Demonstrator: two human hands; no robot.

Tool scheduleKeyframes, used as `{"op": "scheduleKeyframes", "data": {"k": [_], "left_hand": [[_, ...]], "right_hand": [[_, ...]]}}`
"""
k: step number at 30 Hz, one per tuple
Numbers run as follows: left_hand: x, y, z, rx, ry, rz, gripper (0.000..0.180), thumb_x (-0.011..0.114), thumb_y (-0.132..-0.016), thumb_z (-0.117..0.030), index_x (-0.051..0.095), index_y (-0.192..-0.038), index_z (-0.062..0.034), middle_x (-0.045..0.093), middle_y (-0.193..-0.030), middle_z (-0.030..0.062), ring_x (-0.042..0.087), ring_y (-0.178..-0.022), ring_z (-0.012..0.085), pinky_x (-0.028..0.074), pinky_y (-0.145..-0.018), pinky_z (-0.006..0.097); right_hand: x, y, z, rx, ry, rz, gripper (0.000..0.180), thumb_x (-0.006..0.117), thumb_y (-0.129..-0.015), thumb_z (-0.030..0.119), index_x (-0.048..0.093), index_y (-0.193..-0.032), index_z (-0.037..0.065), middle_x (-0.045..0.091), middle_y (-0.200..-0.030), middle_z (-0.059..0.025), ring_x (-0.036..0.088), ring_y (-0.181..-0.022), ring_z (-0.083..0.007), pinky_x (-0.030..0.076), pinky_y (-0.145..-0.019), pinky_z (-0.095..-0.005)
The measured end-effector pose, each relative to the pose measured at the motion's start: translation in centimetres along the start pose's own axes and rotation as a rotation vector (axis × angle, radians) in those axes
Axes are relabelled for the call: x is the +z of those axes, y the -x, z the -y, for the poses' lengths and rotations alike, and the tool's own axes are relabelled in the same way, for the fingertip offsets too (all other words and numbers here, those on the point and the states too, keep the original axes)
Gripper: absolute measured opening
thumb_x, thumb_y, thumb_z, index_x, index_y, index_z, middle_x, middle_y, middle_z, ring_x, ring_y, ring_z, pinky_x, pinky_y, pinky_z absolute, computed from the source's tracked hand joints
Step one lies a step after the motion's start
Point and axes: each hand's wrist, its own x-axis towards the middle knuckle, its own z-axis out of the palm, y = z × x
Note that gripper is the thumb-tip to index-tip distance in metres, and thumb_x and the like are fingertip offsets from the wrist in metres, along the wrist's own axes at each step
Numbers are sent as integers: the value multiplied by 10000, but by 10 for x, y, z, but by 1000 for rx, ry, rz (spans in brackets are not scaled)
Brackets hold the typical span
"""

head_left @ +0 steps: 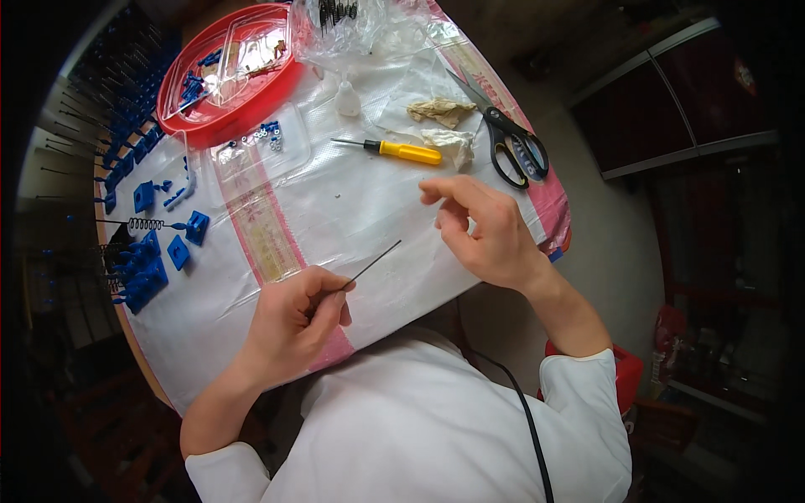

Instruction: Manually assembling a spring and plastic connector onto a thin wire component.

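Head view: left hand point(295, 323) pinches thin dark metal rod point(373, 262) by its lower end over white plastic-covered table point(352, 210), right hand point(486, 230) loosely curled, holding nothing, just beside rod tip; weak end-grip likely lets rod slip or bend.

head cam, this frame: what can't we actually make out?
- Head view: end of the thin rod inside the left hand, hidden by the fingers.
- Whether the right hand pinches anything: too small to tell.
- Small parts in the red tray: blurred by its clear lid's glare.
- Blue parts at the table's left edge: lost in the dark fisheye rim.
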Motion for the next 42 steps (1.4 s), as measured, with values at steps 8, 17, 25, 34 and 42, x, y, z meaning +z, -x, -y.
{"op": "scheduleKeyframes", "data": {"k": [8, 17, 25, 34, 42], "left_hand": [[10, -2, 0, 374, -467, -155, 186, 623, -802, 83, 614, -970, 3, 622, -677, 89, 623, -565, 231, 482, -521, 323], [11, 0, -5, 554, -811, -199, 265, 666, -737, 106, 626, -985, 23, 637, -757, 96, 567, -590, 237, 411, -525, 350], [12, 6, 0, 596, -880, -327, 295, 703, -681, 97, 651, -960, 16, 652, -788, 93, 580, -653, 228, 384, -581, 325], [15, 2, 1, 624, -893, -363, 311, 717, -660, 91, 657, -953, 4, 669, -817, 86, 602, -677, 221, 399, -612, 328], [24, 0, 5, 590, -846, -364, 298, 698, -656, 105, 646, -933, 8, 645, -775, 94, 603, -665, 246, 442, -581, 345]], "right_hand": [[0, 4, 20, -92, -45, 186, 122, 670, -790, -20, 679, -909, 6, 671, -755, -60, 601, -596, -121, 470, -530, -244], [6, 7, 18, -215, 93, 120, 111, 630, -710, -59, 628, -802, 3, 610, -675, -82, 602, -550, -194, 476, -510, -287], [-15, 2, 5, 42, 79, 179, 40, 650, -804, 5, 642, -842, -5, 619, -694, -72, 571, -551, -113, 457, -508, -260], [-2, 4, 24, -74, -64, 248, 73, 667, -760, -3, 617, -813, 5, 631, -723, -95, 640, -623, -215, 494, -538, -314], [17, 1, 10, -299, 168, 59, 127, 617, -669, -67, 584, -768, 3, 560, -645, -103, 563, -528, -240, 461, -497, -320]]}}
